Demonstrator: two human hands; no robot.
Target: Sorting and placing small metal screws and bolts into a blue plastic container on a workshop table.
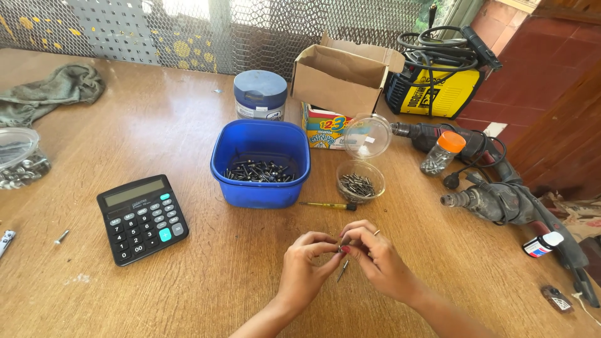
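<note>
My left hand point(305, 260) & right hand point(375, 253) meet fingertip to fingertip, pinched shut on a small screw point(342, 248) above the table point(206, 275). Second screw point(343, 270) lies below. Advise firm grip, hands low.

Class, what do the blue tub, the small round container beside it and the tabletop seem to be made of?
Blue tub: likely plastic, smooth, evenly coloured, slightly glossy. Small round container: clear plastic probably, since the dark screws show through its wall. Tabletop: wood or wood veneer, with visible grain and a light sheen.
</note>
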